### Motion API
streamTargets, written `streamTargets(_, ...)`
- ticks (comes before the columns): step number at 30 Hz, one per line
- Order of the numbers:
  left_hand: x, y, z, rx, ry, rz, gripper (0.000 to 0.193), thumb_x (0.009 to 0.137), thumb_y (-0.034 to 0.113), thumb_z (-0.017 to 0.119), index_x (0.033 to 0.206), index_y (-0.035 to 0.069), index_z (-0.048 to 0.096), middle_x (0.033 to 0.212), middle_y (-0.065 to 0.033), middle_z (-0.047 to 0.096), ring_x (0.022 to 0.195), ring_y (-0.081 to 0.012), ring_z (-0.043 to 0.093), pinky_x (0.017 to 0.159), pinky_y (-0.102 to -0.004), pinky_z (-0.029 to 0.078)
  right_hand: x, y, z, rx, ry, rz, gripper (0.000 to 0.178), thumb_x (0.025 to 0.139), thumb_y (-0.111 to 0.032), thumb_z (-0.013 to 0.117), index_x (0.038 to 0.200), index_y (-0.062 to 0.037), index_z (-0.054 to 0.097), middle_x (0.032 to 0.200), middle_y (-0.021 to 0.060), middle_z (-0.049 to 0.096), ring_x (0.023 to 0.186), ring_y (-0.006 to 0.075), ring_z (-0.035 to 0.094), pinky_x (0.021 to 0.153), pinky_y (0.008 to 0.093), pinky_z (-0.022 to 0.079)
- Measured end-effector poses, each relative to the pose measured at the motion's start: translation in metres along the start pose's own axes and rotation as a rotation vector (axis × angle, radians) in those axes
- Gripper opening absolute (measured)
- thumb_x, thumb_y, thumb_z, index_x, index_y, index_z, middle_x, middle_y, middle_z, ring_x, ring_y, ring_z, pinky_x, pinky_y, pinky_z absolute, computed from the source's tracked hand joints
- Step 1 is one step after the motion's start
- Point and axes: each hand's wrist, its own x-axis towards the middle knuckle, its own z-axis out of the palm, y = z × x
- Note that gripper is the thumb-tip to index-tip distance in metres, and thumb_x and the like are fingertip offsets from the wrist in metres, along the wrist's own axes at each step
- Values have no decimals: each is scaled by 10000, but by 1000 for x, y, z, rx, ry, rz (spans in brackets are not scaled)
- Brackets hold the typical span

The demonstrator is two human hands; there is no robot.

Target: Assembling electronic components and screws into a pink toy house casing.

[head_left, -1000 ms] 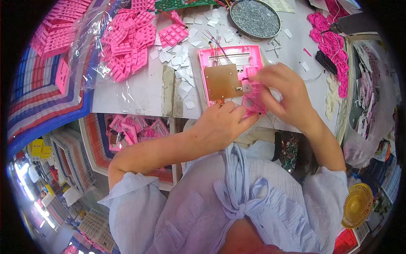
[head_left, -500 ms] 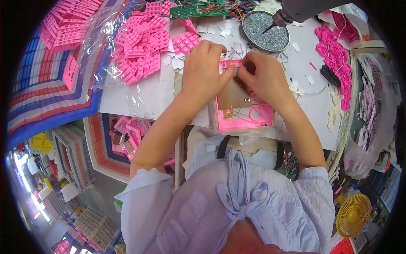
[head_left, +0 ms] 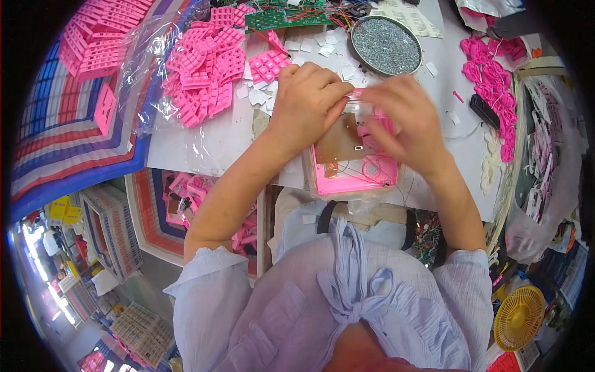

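Observation:
A pink plastic casing [head_left: 353, 183] lies open side up on the work table in front of me. Inside it sit a brown circuit board [head_left: 338, 141], thin wires and a round opening near the lower right. My left hand [head_left: 308, 102] is closed on the casing's far left edge, thumb and fingers pinched near its top. Motion smears my right hand [head_left: 409, 121], which is over the casing's right side; whether its fingers hold anything cannot be made out. The casing's far end is partly hidden by both hands.
Beyond the casing stands a round tin of small metal screws [head_left: 385, 46]. Pink keypad pieces [head_left: 207, 65] are heaped at left, by a green circuit board [head_left: 288, 18]. White paper bits [head_left: 257, 96] lie scattered. Pink rings [head_left: 505, 105] and a black block [head_left: 483, 110] lie at right.
My right hand has moved right and slightly toward me from the casing's far end. The dark screwdriver-like tool over the tin has swung away to the right. My left hand keeps its place.

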Motion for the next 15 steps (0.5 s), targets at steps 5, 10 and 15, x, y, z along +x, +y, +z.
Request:
streamTargets(5, -3, 4, 2, -56, -61, -62, 187, 833, 154, 733, 1016, 111, 735, 852, -13, 694, 867, -213, 631, 869, -405, 389, -7, 20, 20, -30, -30, 148, 157, 796, -69, 733, 943, -54, 681, 882, 93, 670, 824, 308, 628, 708, 397, 528)
streamTargets(10, -4, 2, 1, -191, -154, -221, 207, 839, 131, 698, 1041, 103, 733, 867, -40, 723, 848, -238, 649, 841, -416, 419, 6, 13, 16, 79, 58, -137, 204, 731, -1, 739, 914, -49, 663, 895, 84, 663, 829, 290, 626, 709, 378, 533)
streamTargets(15, -1, 4, -11, -340, -180, -293, 220, 845, 85, 684, 1057, 47, 726, 871, -92, 715, 799, -256, 653, 777, -380, 499, -5, 17, 9, 65, 0, -84, 225, 694, 10, 736, 894, -51, 654, 914, 73, 663, 846, 285, 623, 718, 368, 536)
